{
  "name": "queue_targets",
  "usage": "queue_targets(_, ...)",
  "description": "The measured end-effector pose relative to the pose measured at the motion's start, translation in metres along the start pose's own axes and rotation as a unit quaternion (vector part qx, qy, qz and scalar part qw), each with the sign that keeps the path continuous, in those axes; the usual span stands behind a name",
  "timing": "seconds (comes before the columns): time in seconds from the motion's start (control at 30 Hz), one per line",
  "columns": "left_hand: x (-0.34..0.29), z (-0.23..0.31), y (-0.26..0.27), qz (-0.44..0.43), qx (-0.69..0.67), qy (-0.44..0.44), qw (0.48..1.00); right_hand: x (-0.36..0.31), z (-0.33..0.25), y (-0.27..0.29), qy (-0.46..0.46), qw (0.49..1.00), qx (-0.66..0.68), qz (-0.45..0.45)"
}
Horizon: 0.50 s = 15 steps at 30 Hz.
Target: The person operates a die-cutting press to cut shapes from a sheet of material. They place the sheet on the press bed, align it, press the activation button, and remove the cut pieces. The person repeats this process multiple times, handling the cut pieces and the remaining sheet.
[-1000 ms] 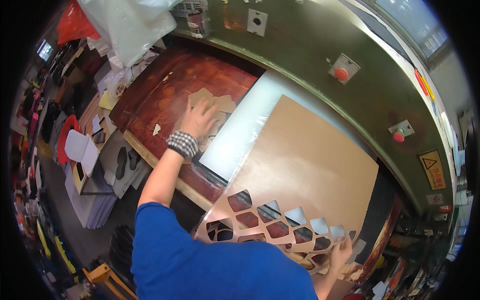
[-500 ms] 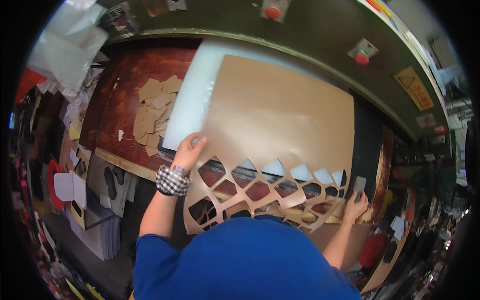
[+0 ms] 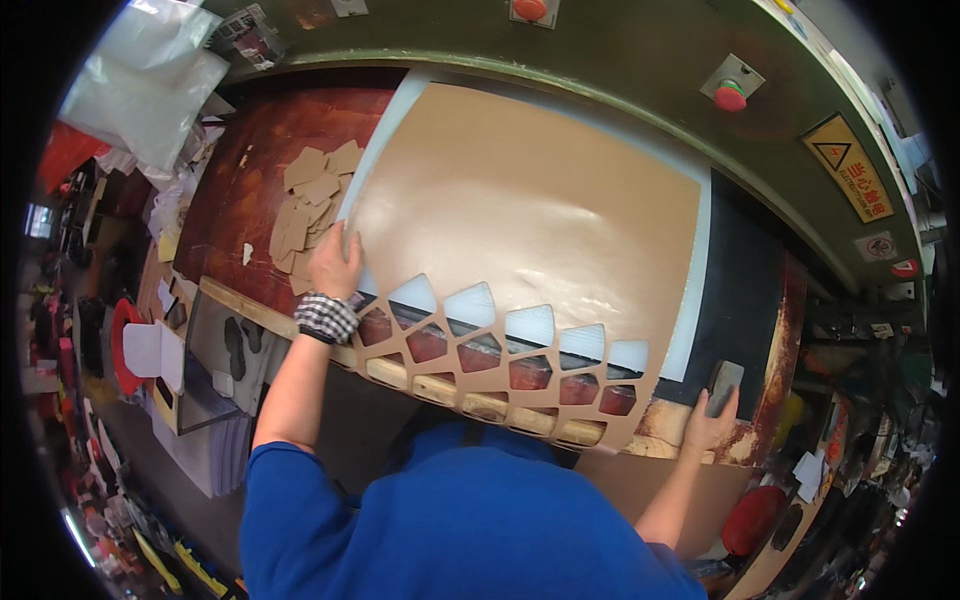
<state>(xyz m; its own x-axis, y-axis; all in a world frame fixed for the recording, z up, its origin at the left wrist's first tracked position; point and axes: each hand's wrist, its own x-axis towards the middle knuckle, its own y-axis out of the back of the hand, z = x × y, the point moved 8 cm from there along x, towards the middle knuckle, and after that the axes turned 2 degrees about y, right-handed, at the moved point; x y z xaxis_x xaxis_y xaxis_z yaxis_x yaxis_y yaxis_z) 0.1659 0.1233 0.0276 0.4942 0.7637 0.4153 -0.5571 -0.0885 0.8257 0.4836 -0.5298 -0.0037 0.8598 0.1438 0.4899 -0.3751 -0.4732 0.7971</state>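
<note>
A large tan sheet [image 3: 520,190] lies over a white board [image 3: 702,265], with rows of several cut-out holes along its near edge. My left hand [image 3: 335,265], a checked band at its wrist, is closed on the sheet's left edge. Under the hole rows show the white board, a dark strip and the wooden table edge. On the right, my right hand [image 3: 708,425] grips a small grey block [image 3: 724,388] beside the sheet's near right corner; the block's underside cannot be seen.
Left of the sheet, several tan cut pieces [image 3: 308,210] lie heaped on the reddish-brown table [image 3: 225,190]. A green machine beam [image 3: 620,75] with red buttons [image 3: 730,95] spans the far side. A dark plate [image 3: 742,290] lies at right. Clear plastic [image 3: 145,85] hangs at upper left.
The tan sheet has shifted left with my left hand, baring a white strip along its right side. Its holed near part lies flatter. My right hand still holds the grey block.
</note>
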Motion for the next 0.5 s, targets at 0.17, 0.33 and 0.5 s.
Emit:
queue_targets(0.17,0.002,0.009,0.0,0.008,-0.001,-0.019,1.0,-0.002,-0.026,0.009,-0.23,0.929,0.288,0.021)
queue_targets(0.33,0.003,0.013,0.003,0.013,-0.029,-0.034,0.999,-0.004,-0.2,-0.024,-0.146,0.843,0.511,-0.082)
queue_targets(0.5,0.007,0.006,0.002,0.023,-0.068,-0.015,0.997,-0.012,-0.411,-0.092,0.02,0.829,0.502,-0.245)
